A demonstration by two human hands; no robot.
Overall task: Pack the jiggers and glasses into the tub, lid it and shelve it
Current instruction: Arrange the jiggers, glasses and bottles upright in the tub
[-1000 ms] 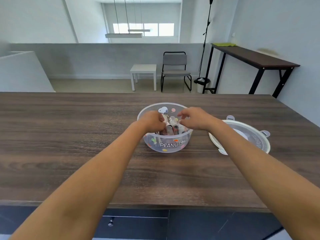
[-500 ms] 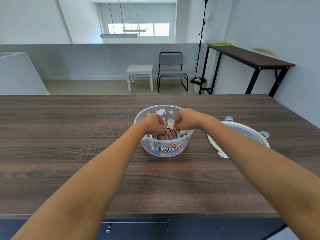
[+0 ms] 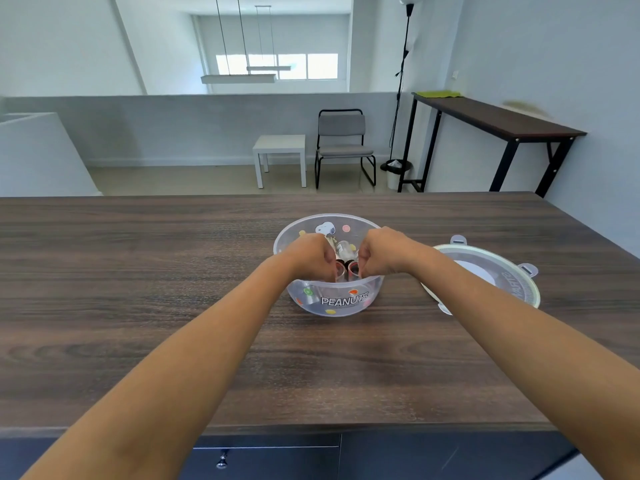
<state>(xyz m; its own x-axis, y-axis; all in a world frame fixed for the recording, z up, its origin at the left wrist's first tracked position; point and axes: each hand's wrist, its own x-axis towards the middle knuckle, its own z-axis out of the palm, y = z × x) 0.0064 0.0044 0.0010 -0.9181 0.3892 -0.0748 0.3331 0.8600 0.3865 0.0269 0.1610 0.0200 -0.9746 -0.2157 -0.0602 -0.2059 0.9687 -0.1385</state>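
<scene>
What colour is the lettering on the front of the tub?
White, spelling PEANUTS on the clear tub, clearest in the head view.

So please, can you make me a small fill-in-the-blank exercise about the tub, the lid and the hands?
1. The word printed on the tub is ____.
2. The lid lies on the table, to the ____ of the tub.
3. The left hand and right hand both reach ____ the tub.

Missing words: PEANUTS; right; into

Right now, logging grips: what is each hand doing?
Left hand: closed on a small glass in the tub.
Right hand: closed on another.
</scene>
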